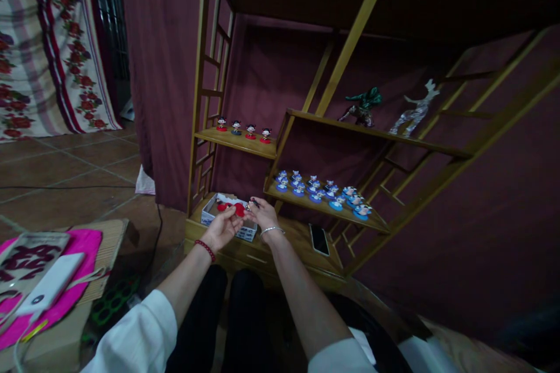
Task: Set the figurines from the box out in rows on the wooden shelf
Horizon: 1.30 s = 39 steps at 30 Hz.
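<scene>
Both hands meet over a white patterned box [247, 233] on the lowest shelf, holding a small figurine with a red base [239, 210]. My left hand [223, 229] pinches the red base. My right hand [265, 215] has its fingers closed round the dark-topped end, which is partly hidden. Inside the box lie more red pieces [222, 207], partly covered by the hands. Up and to the left, several similar figurines [251, 132] with red or dark bases stand in a row on a small shelf [238, 143].
Rows of blue and purple figurines [315, 191] stand on the middle right shelf. Above them are a dark green statue [365, 106] and a clear statue [415, 111]. A phone [319, 239] lies on the bottom shelf. At left, a white power bank [52, 282] rests on pink cloth [90, 242].
</scene>
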### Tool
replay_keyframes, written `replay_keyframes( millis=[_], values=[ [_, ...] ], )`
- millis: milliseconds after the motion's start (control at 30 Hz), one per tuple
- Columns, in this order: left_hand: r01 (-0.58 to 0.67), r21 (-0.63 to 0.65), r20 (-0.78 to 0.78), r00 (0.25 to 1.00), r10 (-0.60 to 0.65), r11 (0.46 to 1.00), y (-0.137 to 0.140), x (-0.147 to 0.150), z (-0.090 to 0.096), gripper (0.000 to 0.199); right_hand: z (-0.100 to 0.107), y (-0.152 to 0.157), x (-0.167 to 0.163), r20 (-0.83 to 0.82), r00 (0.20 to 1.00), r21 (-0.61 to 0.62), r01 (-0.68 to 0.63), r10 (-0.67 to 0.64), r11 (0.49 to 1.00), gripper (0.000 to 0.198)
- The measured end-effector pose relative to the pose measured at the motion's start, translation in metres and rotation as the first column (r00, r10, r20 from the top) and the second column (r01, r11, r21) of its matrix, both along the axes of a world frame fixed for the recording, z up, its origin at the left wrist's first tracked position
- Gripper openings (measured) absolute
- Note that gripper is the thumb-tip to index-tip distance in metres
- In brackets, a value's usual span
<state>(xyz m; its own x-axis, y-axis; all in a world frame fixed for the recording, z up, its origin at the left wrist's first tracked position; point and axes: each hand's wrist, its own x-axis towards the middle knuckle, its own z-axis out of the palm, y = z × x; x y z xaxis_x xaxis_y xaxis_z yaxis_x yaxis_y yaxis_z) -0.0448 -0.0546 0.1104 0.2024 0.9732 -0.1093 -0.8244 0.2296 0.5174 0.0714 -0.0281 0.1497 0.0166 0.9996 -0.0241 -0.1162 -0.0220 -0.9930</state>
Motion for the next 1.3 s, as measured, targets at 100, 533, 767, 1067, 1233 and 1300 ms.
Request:
replay_keyframes(
  millis=[100,533,767,1067,1233,1300],
  values=[
    [0.028,0.026,0.012,1.000,-0.028,0.999,-0.002,0.001,0.001,0.015,0.002,-0.002,0.001,-0.001,1.000,0.041,-0.002,0.002,0.999,0.026],
    [0.022,0.041,0.080,0.996,-0.025,0.999,-0.007,0.009,-0.010,0.015,-0.005,-0.005,0.004,0.068,0.996,0.103,-0.064,0.057,0.993,0.031],
    [-0.028,0.069,0.148,0.989,0.017,0.997,-0.009,0.013,-0.008,0.011,-0.005,-0.001,0.010,0.146,0.982,0.195,-0.145,0.118,0.970,0.033],
    [-0.050,0.064,0.144,0.989,0.040,0.997,-0.017,0.012,0.000,0.017,0.015,-0.010,0.014,0.289,0.941,0.263,-0.257,0.178,0.930,0.032],
    [-0.037,0.083,0.157,0.987,0.024,0.996,-0.021,0.012,-0.004,0.019,0.016,-0.012,0.015,0.325,0.927,0.260,-0.279,0.188,0.925,0.032],
    [-0.039,0.059,0.150,0.988,0.029,0.998,-0.021,0.013,-0.009,0.019,0.012,-0.011,0.014,0.312,0.930,0.223,-0.270,0.194,0.937,0.033]
  ],
)
